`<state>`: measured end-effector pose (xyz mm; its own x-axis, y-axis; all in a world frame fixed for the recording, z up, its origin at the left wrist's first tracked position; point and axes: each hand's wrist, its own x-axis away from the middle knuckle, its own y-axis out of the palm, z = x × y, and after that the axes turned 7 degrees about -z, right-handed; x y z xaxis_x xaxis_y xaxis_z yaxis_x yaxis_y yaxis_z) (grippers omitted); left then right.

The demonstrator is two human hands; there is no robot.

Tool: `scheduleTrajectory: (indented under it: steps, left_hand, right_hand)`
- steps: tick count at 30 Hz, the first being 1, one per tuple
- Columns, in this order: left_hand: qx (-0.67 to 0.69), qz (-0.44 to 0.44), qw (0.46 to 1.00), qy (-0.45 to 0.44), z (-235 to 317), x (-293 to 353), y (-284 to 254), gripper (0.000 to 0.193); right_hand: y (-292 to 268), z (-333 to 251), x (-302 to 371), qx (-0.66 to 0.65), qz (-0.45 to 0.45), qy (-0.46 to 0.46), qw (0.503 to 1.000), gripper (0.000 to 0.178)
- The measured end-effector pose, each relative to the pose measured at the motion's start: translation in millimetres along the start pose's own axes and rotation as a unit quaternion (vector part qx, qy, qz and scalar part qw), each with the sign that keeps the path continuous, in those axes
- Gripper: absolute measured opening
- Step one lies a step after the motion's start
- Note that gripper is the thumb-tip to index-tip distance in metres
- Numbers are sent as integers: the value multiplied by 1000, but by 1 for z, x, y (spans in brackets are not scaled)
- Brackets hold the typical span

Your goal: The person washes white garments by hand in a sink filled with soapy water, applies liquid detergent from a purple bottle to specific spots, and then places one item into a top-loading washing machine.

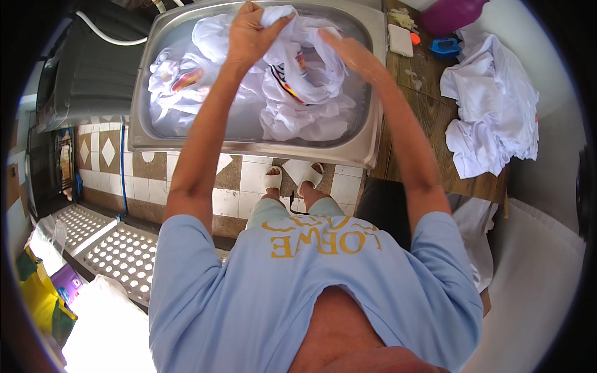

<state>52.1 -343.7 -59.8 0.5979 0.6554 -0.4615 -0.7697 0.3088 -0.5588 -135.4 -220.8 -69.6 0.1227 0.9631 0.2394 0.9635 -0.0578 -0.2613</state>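
Observation:
Both my arms reach forward over a steel sink basin [140, 93] of cloudy water. My left hand [255, 34] pinches the raised edge of a wet white garment [305, 78] between thumb and fingers. This cloth shows a dark, red and yellow print and hangs in a loop, its lower part in the water. My right hand [354, 55] is at the garment's right side, its fingers partly covered by cloth. More white cloth [177, 87] with a red and yellow print floats at the left of the basin.
Right of the basin, a wooden counter [423, 121] bears a heap of white clothes [491, 102], a blue scrub brush [445, 47], a whitish block [400, 40] and a purple container [451, 15]. A dark grey appliance [93, 68] stands left. Perforated mats [121, 258] lie on the tiled floor.

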Motion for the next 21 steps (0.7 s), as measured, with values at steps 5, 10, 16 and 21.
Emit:
scheduleTrajectory:
  steps: [5, 10, 16, 21]
  left_hand:
    - [129, -226, 965, -11, 72, 9, -18, 33]
    - [329, -256, 903, -107, 78, 36, -14, 28]
    - [407, -196, 877, -165, 32, 53, -51, 22]
    - [414, -147, 888, -134, 47, 25, -105, 22]
  right_hand:
    - [-12, -53, 28, 54, -1, 22, 998, 71]
    - [19, -48, 49, -315, 102, -28, 943, 45]
    - [-23, -59, 77, -404, 144, -135, 893, 28]
    - [-77, -104, 108, -360, 111, -175, 910, 19]
